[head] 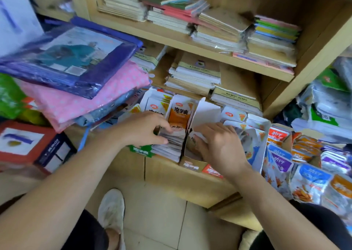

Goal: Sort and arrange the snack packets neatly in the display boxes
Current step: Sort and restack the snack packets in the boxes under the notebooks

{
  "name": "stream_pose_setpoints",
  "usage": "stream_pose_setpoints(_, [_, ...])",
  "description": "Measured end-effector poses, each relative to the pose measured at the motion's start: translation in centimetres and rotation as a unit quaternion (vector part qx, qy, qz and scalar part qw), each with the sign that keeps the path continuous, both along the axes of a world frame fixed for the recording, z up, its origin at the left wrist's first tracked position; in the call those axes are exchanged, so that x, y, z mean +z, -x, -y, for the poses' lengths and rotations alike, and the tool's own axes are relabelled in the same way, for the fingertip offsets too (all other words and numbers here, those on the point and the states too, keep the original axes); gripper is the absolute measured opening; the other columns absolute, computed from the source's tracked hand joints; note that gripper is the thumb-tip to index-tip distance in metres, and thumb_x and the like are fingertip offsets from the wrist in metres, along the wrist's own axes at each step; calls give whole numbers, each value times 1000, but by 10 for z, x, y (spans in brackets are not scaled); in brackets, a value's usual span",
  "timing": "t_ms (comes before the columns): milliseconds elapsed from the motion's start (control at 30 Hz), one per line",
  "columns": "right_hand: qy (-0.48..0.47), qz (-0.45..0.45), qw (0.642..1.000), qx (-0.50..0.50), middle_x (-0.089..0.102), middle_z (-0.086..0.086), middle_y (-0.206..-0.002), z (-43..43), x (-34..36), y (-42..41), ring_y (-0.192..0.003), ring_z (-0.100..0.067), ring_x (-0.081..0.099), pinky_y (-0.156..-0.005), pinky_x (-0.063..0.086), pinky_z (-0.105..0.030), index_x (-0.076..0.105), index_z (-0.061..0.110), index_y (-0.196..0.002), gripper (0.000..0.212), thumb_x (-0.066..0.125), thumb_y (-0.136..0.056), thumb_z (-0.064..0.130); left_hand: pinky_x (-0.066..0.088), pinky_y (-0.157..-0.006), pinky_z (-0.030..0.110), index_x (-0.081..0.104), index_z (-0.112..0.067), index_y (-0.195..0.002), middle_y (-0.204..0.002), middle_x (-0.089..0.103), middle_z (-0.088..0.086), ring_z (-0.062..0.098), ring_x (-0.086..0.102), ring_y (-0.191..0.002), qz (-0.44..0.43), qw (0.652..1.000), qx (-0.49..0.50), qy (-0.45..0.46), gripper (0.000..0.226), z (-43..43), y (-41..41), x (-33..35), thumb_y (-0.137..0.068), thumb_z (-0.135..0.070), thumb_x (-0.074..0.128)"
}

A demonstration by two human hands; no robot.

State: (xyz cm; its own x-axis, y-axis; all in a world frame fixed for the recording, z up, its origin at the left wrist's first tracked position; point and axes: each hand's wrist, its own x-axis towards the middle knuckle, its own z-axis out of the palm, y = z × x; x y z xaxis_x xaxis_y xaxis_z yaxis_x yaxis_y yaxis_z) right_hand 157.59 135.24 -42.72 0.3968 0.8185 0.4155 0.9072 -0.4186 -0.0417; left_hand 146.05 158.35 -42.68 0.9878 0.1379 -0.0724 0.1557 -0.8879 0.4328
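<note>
Hands at the tan cardboard display box (191, 165).
We note left hand (141, 129) pinching its orange-and-white foil snack packets (178, 115); right hand (222, 147) inside, fingers loosely spread.

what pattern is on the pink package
Pink package: white polka dots, head view.

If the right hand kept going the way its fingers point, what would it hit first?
Most likely the cardboard box wall just left of the right hand, with the stacked snack packets right behind it; depth is hard to judge.
</note>
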Motion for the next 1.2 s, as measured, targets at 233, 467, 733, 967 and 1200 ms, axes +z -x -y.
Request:
stream_pose_setpoints(233, [33,-108,993,25,65,-9,-108,-32,11,-1,-95,-33,64,-71,56,-45,67,13,-120,42,64,-79,4,47,-70,32,73,-38,-105,-100,65,-19,11,60,-96,140,987,73,-26,18,9,3,-6,-90,-48,70])
stream_pose_setpoints(467, [16,-177,984,17,63,-1,-119,-49,16,-4,-105,-21,61,-81,53,-39,61,18,-125,42,71,-85,8,32,-54,28,76,-21,-88,-65,57,-15,-2,46,-53,276,945,162,74,14,9,-15,-15,-94,-32,70])
stream_pose_setpoints(733, [49,-179,983,14,57,2,-139,-53,20,-23,-115,-18,57,-87,44,-24,57,21,-137,52,71,-87,11,59,-81,37,80,-14,-100,-96,77,-2,10,71,-89,307,915,201,164,16,-3,-31,-14,-92,-6,68])
stream_pose_setpoints(967, [27,-254,967,1,57,19,-111,-48,21,-36,-101,-2,54,-73,38,4,57,25,-133,50,75,-87,14,39,-113,30,49,-28,-148,-149,50,-9,6,45,-136,219,961,88,143,57,4,-22,-16,-95,-21,68])
stream_pose_setpoints(1200, [2,-297,955,11,61,23,-106,-36,16,-41,-104,12,54,-83,51,-26,55,36,-118,40,77,-86,26,50,-83,34,71,-35,-117,-103,60,-18,4,54,-103,240,967,51,66,35,3,-8,-8,-83,-38,78])
